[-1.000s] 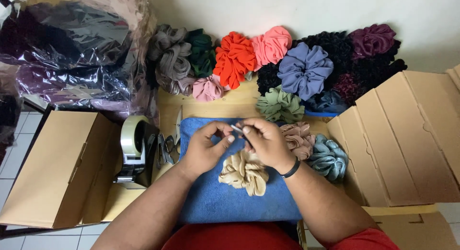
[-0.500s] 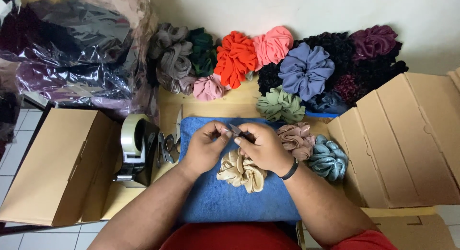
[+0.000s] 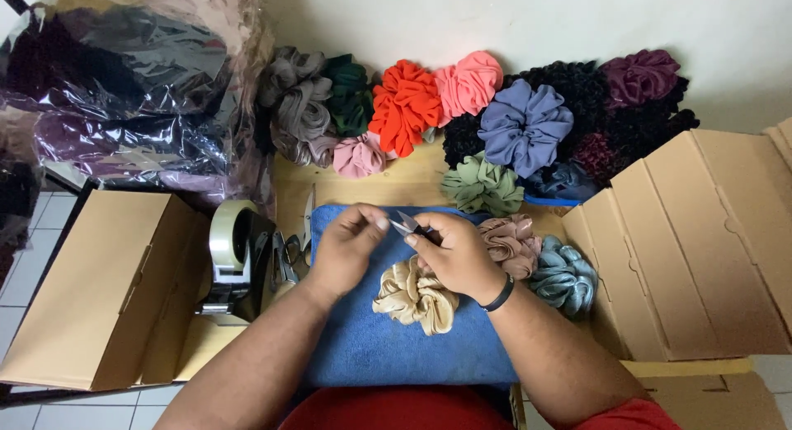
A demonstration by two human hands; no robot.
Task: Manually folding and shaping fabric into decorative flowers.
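On the blue terry towel (image 3: 388,356) lies a beige satin scrunchie (image 3: 415,296), probably soft, light and slippery, best pinched by its gathered folds. Above it the right hand (image 3: 455,253) grips small metal thread snips (image 3: 410,226); the left hand's (image 3: 346,249) fingertips pinch shut beside the blades.

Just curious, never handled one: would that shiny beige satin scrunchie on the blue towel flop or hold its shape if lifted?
The shiny beige satin scrunchie looks soft and gathered, so it would probably flop and weigh little. Its sheen suggests slippery fabric. Lying flat, it seems unlikely to roll.
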